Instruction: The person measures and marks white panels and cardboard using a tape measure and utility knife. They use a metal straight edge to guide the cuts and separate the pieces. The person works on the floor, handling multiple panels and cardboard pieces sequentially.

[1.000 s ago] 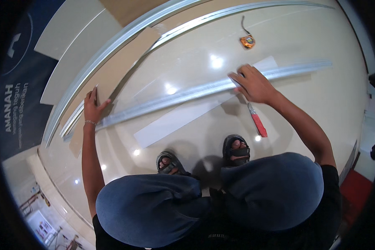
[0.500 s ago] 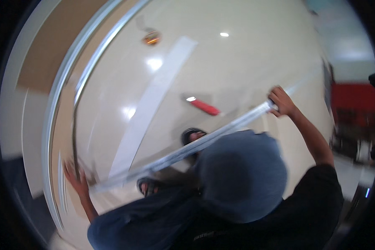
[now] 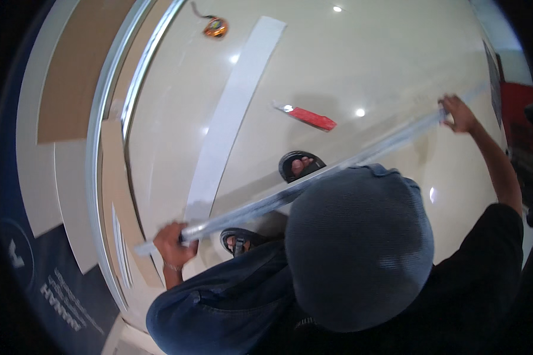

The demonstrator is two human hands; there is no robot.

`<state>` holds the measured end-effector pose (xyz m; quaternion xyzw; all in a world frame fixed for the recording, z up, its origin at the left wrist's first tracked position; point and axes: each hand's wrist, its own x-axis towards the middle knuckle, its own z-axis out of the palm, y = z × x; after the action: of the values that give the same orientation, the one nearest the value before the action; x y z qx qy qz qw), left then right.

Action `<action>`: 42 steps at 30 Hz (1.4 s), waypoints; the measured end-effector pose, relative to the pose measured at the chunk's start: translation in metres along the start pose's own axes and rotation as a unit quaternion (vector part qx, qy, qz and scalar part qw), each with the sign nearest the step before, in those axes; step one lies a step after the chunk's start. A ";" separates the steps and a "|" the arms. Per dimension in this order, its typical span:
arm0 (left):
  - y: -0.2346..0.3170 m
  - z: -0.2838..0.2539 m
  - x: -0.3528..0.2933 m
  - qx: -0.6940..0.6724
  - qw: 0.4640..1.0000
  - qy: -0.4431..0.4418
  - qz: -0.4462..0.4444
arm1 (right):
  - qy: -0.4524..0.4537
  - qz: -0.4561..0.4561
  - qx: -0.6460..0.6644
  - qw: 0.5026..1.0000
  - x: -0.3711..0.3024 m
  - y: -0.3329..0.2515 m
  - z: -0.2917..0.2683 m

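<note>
A long, thin silvery metal profile (image 3: 266,203) slants across in front of me, low at the left and higher at the right. Near its left end my left hand (image 3: 175,242) is closed around it, and a short piece sticks out past the fist. My right hand (image 3: 459,114) grips it toward the far right end, arm stretched out, with the end running on beyond the fingers. Just beyond the profile, a red-handled utility knife (image 3: 311,117) lies on the shiny floor. A white flat strip (image 3: 237,112) also lies there, left of the knife.
An orange tape measure (image 3: 215,28) rests on the floor at the far left. Along the left side run silvery metal tracks (image 3: 103,89) and brown boards (image 3: 77,77). My sandalled feet are under the profile. A red object (image 3: 517,112) stands at the right edge.
My left hand was spread open beside the profile's left end; now it is closed around it. My right hand has moved farther out to the right, still on the profile.
</note>
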<state>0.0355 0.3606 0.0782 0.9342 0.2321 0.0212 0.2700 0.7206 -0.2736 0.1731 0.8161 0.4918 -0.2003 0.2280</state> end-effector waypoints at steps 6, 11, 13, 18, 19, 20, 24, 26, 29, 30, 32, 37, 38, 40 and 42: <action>0.009 -0.023 0.124 0.063 0.992 0.014 0.110 | 0.113 -0.111 0.208 0.965 0.007 -0.151 0.058; 0.010 -0.011 0.191 0.112 0.978 0.032 0.172 | 0.053 -0.021 0.300 0.952 0.014 -0.269 0.076; 0.012 0.003 0.192 0.130 0.974 0.057 0.176 | 0.074 -0.009 0.317 0.945 0.005 -0.291 0.084; 0.029 0.069 0.125 0.078 0.976 0.136 0.149 | 0.025 0.051 0.334 0.941 -0.023 -0.300 0.109; 0.031 0.081 0.109 0.094 0.987 0.094 0.086 | 0.021 0.053 0.328 0.943 -0.028 -0.297 0.113; 0.033 0.092 0.095 0.111 0.991 0.065 0.032 | 0.018 0.052 0.321 0.946 -0.031 -0.293 0.116; 0.033 0.122 0.085 0.093 0.991 0.039 -0.090 | 0.018 0.038 0.276 0.960 -0.038 -0.274 0.124; 0.039 0.132 0.097 0.089 0.989 0.093 -0.068 | 0.034 0.039 0.263 0.963 -0.036 -0.263 0.129; 0.054 0.151 0.121 0.057 0.986 0.131 -0.087 | 0.076 0.066 0.250 0.963 -0.032 -0.251 0.136; 0.056 0.155 0.129 0.050 0.983 0.156 -0.082 | 0.085 0.077 0.246 0.962 -0.030 -0.250 0.138; 0.058 0.161 0.140 0.036 0.980 0.180 -0.081 | 0.084 0.101 0.245 0.961 -0.029 -0.251 0.142; 0.047 0.156 0.139 0.030 0.983 0.168 -0.065 | 0.011 0.181 0.245 0.952 -0.024 -0.266 0.136; 0.044 0.152 0.136 0.033 0.984 0.161 -0.061 | -0.008 0.187 0.240 0.953 -0.020 -0.270 0.131; 0.039 0.145 0.127 0.052 0.987 0.137 -0.066 | -0.027 0.185 0.242 0.952 -0.011 -0.280 0.116; 0.038 0.139 0.117 0.067 0.988 0.119 -0.065 | 0.015 0.145 0.266 0.953 0.006 -0.294 0.097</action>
<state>0.1789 0.3156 -0.0314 0.9239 0.3238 0.0993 0.1781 0.4502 -0.2028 0.0389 0.9128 0.3000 -0.2764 0.0219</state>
